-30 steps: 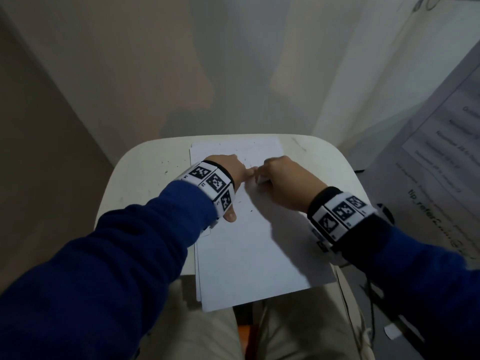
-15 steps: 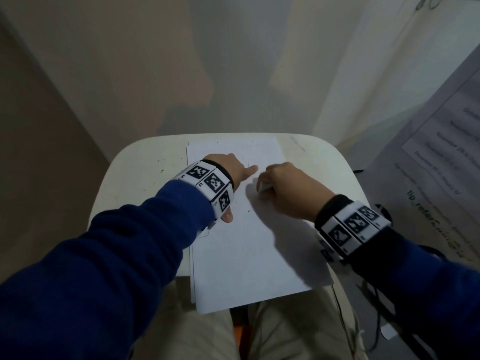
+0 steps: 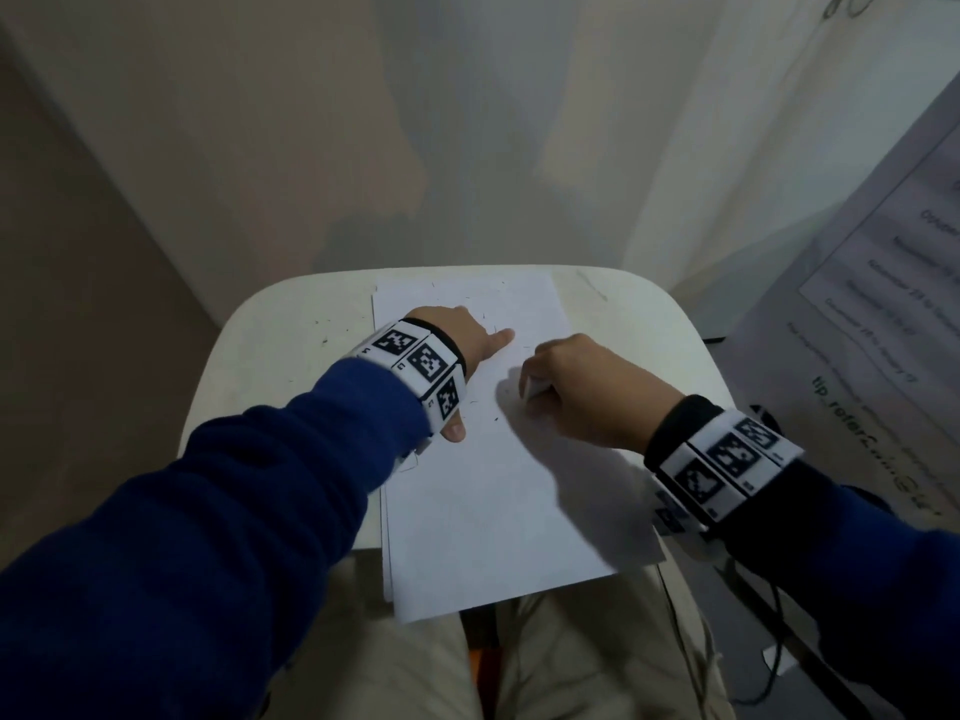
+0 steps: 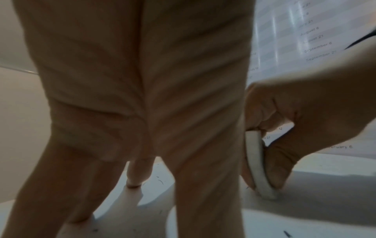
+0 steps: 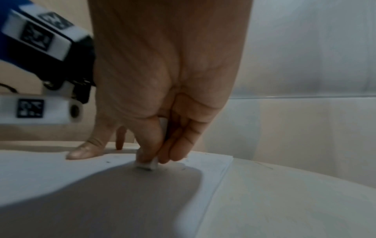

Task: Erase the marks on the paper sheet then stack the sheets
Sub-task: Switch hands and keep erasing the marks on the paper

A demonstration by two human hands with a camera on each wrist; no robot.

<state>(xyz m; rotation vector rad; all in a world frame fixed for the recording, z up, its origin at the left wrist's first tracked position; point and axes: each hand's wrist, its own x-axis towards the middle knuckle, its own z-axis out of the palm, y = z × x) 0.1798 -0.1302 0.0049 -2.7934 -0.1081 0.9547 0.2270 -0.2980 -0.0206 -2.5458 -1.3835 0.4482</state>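
A white eraser (image 3: 536, 388) is pinched by the right hand (image 3: 587, 389) on the paper sheet (image 3: 498, 511); it is pinned by the left hand (image 3: 457, 350), fingers (image 3: 501, 335) straight.

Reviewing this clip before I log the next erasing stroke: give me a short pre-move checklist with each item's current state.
1. Right hand grips the eraser: ok.
2. Eraser tip touches the top paper sheet: ok, seen in the right wrist view.
3. Left hand pins the sheet with spread, straight fingers: ok.
4. Marks left under the eraser: cannot tell, the hand hides them.
5. Sheets squared up: not ok, a lower sheet's edge shows along the left side.
6. Eraser crumbs brushed off the table: not ok.
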